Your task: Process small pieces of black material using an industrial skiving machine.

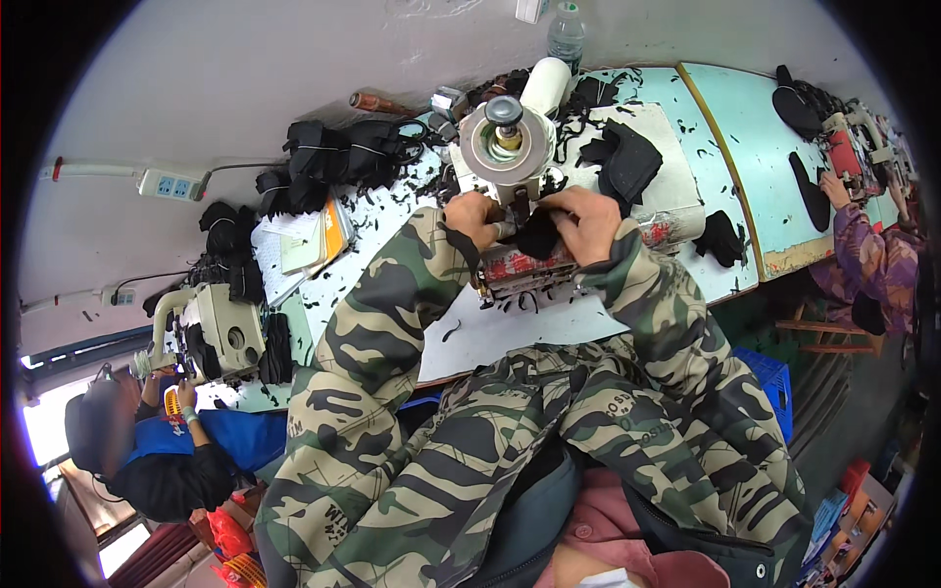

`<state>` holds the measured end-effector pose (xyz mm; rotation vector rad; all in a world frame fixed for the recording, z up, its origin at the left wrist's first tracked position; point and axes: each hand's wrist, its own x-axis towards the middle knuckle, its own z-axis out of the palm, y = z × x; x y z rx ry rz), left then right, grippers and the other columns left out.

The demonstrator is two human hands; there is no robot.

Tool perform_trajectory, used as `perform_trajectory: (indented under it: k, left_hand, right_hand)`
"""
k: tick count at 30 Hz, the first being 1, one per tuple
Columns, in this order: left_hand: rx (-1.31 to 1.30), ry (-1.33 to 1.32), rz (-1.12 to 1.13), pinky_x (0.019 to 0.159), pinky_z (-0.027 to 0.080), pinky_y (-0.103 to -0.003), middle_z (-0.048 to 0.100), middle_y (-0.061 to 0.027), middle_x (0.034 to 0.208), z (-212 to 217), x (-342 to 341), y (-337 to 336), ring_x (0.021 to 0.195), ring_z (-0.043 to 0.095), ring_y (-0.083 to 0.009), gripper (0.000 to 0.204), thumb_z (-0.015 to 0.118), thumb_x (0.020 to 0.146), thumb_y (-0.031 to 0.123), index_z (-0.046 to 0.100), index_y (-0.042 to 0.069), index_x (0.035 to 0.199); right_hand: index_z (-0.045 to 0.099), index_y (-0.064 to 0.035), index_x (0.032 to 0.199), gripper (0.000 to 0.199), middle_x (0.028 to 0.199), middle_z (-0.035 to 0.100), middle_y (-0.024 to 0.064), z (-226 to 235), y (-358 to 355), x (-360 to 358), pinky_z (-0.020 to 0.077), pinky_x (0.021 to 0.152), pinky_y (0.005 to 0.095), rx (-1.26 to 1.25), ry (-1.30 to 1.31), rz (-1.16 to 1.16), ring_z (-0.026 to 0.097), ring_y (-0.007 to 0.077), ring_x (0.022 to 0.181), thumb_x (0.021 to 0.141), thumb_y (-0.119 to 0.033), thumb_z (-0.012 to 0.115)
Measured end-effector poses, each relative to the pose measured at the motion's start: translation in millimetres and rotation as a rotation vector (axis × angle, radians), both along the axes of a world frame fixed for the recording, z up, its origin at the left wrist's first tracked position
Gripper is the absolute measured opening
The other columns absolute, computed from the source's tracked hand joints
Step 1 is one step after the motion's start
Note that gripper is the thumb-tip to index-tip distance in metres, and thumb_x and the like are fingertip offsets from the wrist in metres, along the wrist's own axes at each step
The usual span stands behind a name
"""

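A black fabric piece (536, 238) lies at the working end of the sewing machine (510, 147), which has a round wheel and a dark knob on top. From the right, my right hand (586, 223) grips the fabric with bent fingers. My left hand (472, 218) is closed at the fabric's left edge, its fingertips partly hidden by the machine. Both forearms are in camouflage sleeves. More dark fabric pieces (627, 162) lie on the machine bed just beyond my right hand.
Bundles of black pieces (343, 152), papers (304, 240) and dark scraps cover the table's left. A plastic bottle (566, 37) and white thread cone (546, 86) stand behind. Co-workers sit at machines left (221, 338) and right (848, 157). A blue crate (769, 387) is at right.
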<state>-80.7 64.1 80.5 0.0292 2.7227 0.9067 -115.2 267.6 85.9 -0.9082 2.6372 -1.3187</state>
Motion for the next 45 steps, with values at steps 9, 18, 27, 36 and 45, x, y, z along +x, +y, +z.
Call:
perform_trajectory:
  k: [9, 18, 27, 36, 45]
  left_hand:
    - [-0.606, -0.333, -0.02, 0.071, 0.049, -0.042, 0.064, -0.0164, 0.083, -71, 85, -75, 0.081, 0.061, -0.0315, 0.021, 0.061, 0.077, 0.024, 0.06, 0.009, 0.092]
    - [-0.359, -0.398, 0.024, 0.078, 0.047, -0.04, 0.062, -0.0158, 0.093, -75, 112, -64, 0.09, 0.059, -0.0326, 0.033, 0.067, 0.072, 0.02, 0.056, 0.007, 0.101]
    - [-0.408, -0.278, -0.074, 0.076, 0.047, -0.042, 0.061, -0.0162, 0.096, -68, 113, -58, 0.09, 0.058, -0.0343, 0.022, 0.062, 0.074, 0.015, 0.057, 0.007, 0.094]
    - [0.813, -0.58, 0.11, 0.045, 0.046, -0.023, 0.059, -0.0092, 0.074, 20, 94, -24, 0.053, 0.058, -0.0135, 0.02, 0.055, 0.08, -0.001, 0.05, -0.003, 0.099]
    - [0.572, -0.487, 0.352, 0.029, 0.035, -0.024, 0.055, -0.0087, 0.062, 23, 58, 6, 0.037, 0.055, -0.0174, 0.026, 0.039, 0.092, 0.018, 0.054, -0.003, 0.097]
  right_hand:
    - [0.065, -0.0035, 0.082, 0.016, 0.087, 0.061, 0.0097, 70, 31, -25, 0.048, 0.069, 0.0315, -0.225, 0.558, -0.276, 0.059, 0.0253, 0.08, 0.069, 0.004, 0.059]
    - [0.063, -0.0044, 0.085, 0.018, 0.085, 0.061, 0.0104, 33, 38, 8, 0.0459, 0.073, 0.0337, -0.006, 0.38, -0.205, 0.058, 0.0281, 0.082, 0.067, -0.007, 0.065]
    - [0.063, -0.0032, 0.084, 0.015, 0.078, 0.062, 0.0114, -15, 18, 76, 0.0481, 0.063, 0.0302, -0.103, -0.36, 0.164, 0.062, 0.0238, 0.069, 0.072, -0.012, 0.064]
    - [0.062, 0.0002, 0.103, 0.026, 0.098, 0.063, 0.0111, 1, 4, 75, 0.0483, 0.075, 0.0279, -0.372, -1.01, 0.377, 0.06, 0.015, 0.09, 0.08, -0.013, 0.063]
    - [0.056, 0.0069, 0.108, 0.034, 0.092, 0.063, 0.0119, -7, -20, 59, 0.0486, 0.06, 0.0231, -0.475, -1.004, -0.026, 0.06, 0.0116, 0.073, 0.079, -0.01, 0.063]
